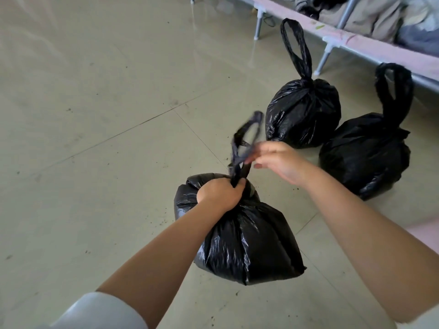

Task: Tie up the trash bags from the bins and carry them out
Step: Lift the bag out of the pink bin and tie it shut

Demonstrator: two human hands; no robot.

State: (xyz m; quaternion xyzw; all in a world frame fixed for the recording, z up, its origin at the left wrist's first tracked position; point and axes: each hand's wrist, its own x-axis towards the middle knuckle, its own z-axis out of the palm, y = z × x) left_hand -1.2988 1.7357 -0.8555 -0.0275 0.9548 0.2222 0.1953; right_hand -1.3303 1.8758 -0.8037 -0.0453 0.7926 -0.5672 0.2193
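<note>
Three full black trash bags stand on the tiled floor. The nearest bag (249, 243) is gathered at its neck, and my left hand (221, 193) is clenched around that neck. Its two loop handles (244, 143) stick up, blurred, and my right hand (278, 160) pinches them with its fingertips just above the left hand. A second bag (303, 112) stands behind, tied, with a tall loop upright. The third bag (365, 155) sits to its right, also tied with a loop standing up. Neither hand touches those two.
A low metal-legged bed frame (332, 36) with a pink edge runs along the back right, piled with clothes (370, 15). The two tied bags stand close to it. Glossy pale tiles (95, 115) with scattered dark specks stretch to the left.
</note>
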